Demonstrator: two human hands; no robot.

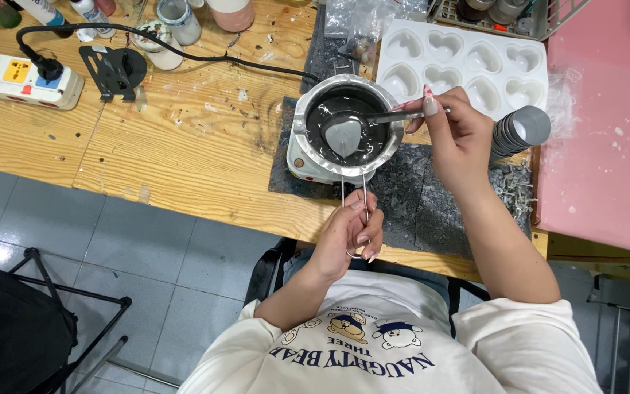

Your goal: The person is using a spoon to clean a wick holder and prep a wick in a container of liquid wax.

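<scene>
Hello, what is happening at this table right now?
A person holds a spoon with the right hand over a small metal pot of dark liquid. The left hand grips the pot's wire handle. The pot sits on a small warmer. A white heart-shaped mould lies behind, unfilled.

**Wearer's clothing and hands, head view**

Cream short-sleeved top, sleeves ending above the elbows, forearms bare. Chest print: cartoon bears in dark caps over navy block lettering, upside down from this view. Left hand (349, 232): no rings or watch visible. Right hand (455, 131): long nails, pale grey-beige polish, one with a reddish-pink tip. No gloves on either.
</scene>
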